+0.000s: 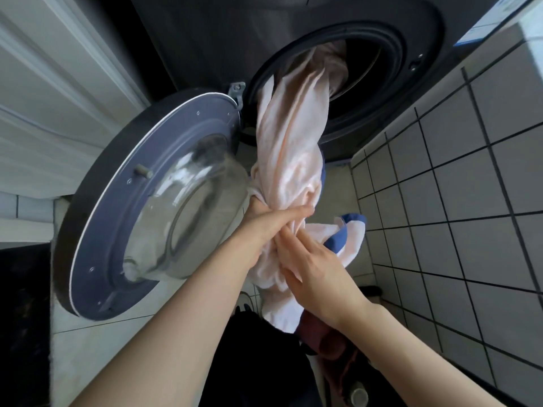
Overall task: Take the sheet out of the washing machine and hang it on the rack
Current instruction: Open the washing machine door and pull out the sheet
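Left grip [264, 221] clenched round the twisted pink sheet [291, 136], right grip [308, 259] pinching the bunch just beneath, one behind the other for a steady haul; sheet stretched from the washing machine [205, 39] drum, far end inside; door [152, 201] swung wide, leaving the path free.

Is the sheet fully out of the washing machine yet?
Partly out: the sheet runs from the drum opening to the left hand and right hand.
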Available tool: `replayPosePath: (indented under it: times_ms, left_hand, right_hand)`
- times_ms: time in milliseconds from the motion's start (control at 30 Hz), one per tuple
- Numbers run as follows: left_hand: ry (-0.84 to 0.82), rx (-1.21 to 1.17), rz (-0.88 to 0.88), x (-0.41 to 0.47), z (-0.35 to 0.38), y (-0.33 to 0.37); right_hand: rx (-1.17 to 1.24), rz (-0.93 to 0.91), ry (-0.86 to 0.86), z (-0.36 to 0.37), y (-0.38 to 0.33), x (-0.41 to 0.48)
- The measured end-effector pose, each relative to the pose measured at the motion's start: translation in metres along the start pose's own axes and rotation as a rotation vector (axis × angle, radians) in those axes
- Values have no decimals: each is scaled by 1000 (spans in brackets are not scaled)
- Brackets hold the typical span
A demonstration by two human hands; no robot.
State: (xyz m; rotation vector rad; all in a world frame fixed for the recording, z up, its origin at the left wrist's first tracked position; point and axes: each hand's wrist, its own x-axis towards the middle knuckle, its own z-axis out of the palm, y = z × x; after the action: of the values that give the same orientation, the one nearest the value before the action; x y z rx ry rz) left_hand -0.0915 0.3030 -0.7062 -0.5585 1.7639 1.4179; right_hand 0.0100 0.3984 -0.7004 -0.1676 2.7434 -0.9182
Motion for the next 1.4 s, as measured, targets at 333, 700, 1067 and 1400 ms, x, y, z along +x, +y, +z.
replayPosePath:
  times_ms: [333,700,1067,1400]
  left_hand:
    - [164,424,111,-4,-21,-5]
    - [-11,689,341,-20,-43,-8]
    - [25,896,764,-28,-67,-1]
    - [341,607,1050,-26,-72,-5]
  right_hand:
    - [73,115,124,-51,31,23]
    - [-619,-498,-277,-41,59,153]
    - [-509,-689,-525,-40,77,189]
    - [-492,-622,-430,-12,101,214]
